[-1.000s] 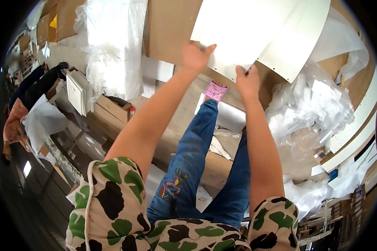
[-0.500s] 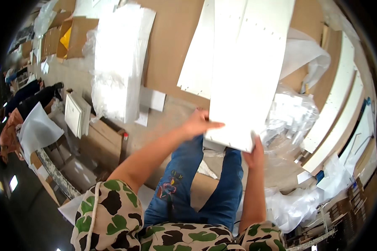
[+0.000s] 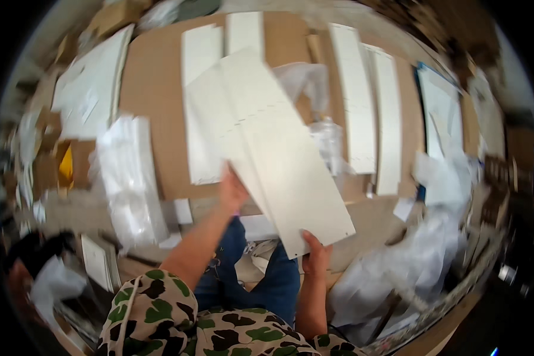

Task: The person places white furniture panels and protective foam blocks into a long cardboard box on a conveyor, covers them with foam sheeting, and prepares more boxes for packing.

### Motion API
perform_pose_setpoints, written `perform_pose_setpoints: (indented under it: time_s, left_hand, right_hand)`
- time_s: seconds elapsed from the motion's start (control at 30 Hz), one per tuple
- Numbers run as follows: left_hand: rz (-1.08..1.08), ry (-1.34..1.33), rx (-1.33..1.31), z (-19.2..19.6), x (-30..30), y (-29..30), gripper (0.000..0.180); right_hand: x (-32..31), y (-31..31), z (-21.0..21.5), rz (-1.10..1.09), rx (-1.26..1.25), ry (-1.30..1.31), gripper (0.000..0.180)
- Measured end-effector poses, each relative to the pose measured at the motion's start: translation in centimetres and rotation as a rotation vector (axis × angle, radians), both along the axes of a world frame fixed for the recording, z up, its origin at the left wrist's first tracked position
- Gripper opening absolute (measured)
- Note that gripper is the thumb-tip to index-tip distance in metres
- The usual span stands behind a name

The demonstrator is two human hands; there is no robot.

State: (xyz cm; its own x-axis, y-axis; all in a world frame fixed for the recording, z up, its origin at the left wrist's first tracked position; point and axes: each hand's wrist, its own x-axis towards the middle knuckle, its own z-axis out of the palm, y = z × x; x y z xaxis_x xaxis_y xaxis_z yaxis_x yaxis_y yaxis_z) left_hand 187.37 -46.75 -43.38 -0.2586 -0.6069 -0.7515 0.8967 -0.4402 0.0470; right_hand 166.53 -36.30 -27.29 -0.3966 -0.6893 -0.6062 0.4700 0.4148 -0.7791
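Observation:
A long white flat panel [image 3: 273, 148] with a row of small holes is held up in front of me, tilted so its far end leans left. My left hand [image 3: 232, 191] grips its left edge about halfway down. My right hand [image 3: 316, 255] holds its near bottom corner. Below the panel my legs in blue jeans [image 3: 261, 279] stand on the floor. My sleeves are green and black camouflage.
A large brown cardboard sheet [image 3: 157, 89] covers the floor ahead, with several white panels [image 3: 353, 101] laid on it. Crumpled clear plastic wrap [image 3: 130, 184] lies at left and bottom right [image 3: 409, 273]. Cardboard boxes [image 3: 59, 166] sit at far left.
The view has swung and blurred. The white panel has turned and dropped lower in front of me, with both hands still on it; my hands sit nearer my body.

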Motion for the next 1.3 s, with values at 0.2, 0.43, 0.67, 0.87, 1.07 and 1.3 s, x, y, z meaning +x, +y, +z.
perform_pose_setpoints:
  time_s: [0.2, 0.43, 0.67, 0.87, 1.07, 1.3]
  left_hand:
    - [-0.325, -0.267, 0.102, 1.1, 2.0, -3.5, 0.089]
    - [-0.589, -0.174, -0.053, 13.5, -16.6, 9.4, 0.050]
    - [-0.521, -0.259, -0.066, 23.3, -33.5, 12.6, 0.034]
    - [-0.649, -0.126, -0.633, 37.9, -49.8, 10.1, 0.061]
    - [-0.591, 0.230, -0.871, 52.0, -69.2, 9.1, 0.082]
    - [-0.915, 0.149, -1.044, 49.4, -93.7, 17.4, 0.059]
  right_hand:
    - [-5.8, 2.9, 11.6, 0.271, 0.035, 0.211, 0.025]
    - [-25.0, 21.3, 18.2, 0.115, -0.068, 0.241, 0.034]
    - [-36.2, 33.1, 24.8, -0.101, -0.235, 0.379, 0.035]
    - [-41.1, 40.5, 27.9, -0.649, -0.432, 0.256, 0.042]
    - [-45.3, 45.3, 25.7, -1.026, -0.623, 0.394, 0.055]
    - [-49.5, 48.3, 27.8, -1.655, 0.211, 0.686, 0.044]
